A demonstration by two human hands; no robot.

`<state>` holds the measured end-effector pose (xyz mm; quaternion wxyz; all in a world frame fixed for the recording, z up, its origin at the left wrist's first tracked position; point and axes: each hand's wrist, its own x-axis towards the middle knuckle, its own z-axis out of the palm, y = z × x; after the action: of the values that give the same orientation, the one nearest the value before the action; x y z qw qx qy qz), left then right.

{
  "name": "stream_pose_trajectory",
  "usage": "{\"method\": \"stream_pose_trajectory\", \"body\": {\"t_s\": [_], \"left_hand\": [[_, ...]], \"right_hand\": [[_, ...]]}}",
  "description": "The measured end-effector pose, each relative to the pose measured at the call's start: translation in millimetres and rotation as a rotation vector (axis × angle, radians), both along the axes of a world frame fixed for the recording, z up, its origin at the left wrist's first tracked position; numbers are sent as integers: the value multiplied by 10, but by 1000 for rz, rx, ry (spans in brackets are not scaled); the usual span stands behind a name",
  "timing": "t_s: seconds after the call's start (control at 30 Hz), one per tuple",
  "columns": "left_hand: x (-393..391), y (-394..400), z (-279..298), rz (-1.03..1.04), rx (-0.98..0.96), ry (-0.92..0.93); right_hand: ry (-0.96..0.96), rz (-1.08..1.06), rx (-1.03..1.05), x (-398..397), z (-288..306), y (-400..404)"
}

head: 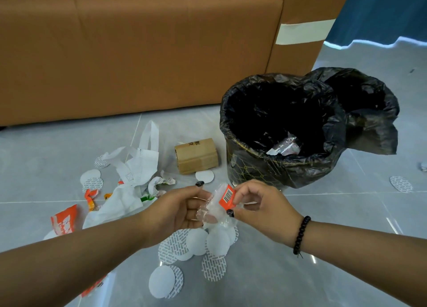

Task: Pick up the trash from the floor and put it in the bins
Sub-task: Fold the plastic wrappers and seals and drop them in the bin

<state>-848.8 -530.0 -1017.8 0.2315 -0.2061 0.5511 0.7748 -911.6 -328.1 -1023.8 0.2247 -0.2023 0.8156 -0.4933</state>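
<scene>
Both hands pinch one clear wrapper [216,208] just before the nearer bin [280,131], probably bunching it small for dropping in. Left hand [178,208] fingers cup it; right hand [258,202] fingers grip its orange label.

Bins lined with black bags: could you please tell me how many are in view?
2. The nearer bin stands just beyond the hands, with a clear wrapper inside. The second bin sits behind it, to its right and touching it. None seems hidden.
</scene>
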Motion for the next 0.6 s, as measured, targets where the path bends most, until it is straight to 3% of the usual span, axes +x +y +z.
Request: {"method": "stream_pose_trajectory", "body": {"t_s": [0.17, 0.33, 0.6], "left_hand": [[-34, -29, 68, -17, -216, 146], [-128, -78, 147, 79, -210, 186], [-195, -40, 176, 93, -187, 173]], "right_hand": [[-12, -72, -10, -22, 111, -60], [-101, -90, -149, -58, 383, -122], [263, -209, -181, -438, 1171, -103]]}}
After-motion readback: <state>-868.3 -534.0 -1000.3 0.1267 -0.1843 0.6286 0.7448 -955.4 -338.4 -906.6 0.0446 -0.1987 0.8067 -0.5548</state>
